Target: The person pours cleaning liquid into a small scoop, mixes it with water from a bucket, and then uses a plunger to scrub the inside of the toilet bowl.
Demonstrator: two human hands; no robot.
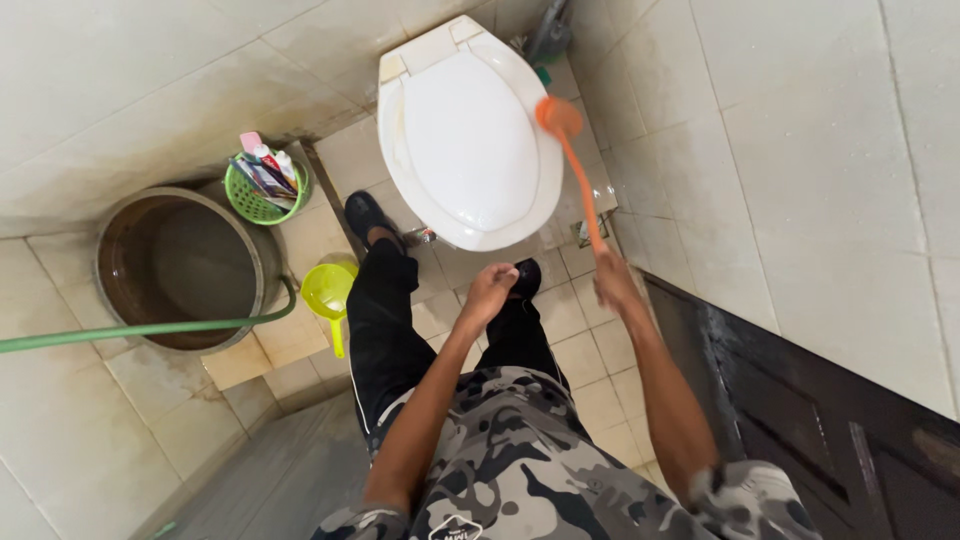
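So far my right hand (612,280) grips the orange brush (558,117), touching the closed toilet lid (470,140). My left hand (487,292) seems loosely curled, empty. Scrubbing looks barely begun.

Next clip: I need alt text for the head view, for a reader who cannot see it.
Seen from above, a person's right hand holds a long orange plastic brush, its head at the edge of a closed white toilet lid. The left hand hangs loosely curled and empty above the tiled floor, near a round metal water tub and green hose.
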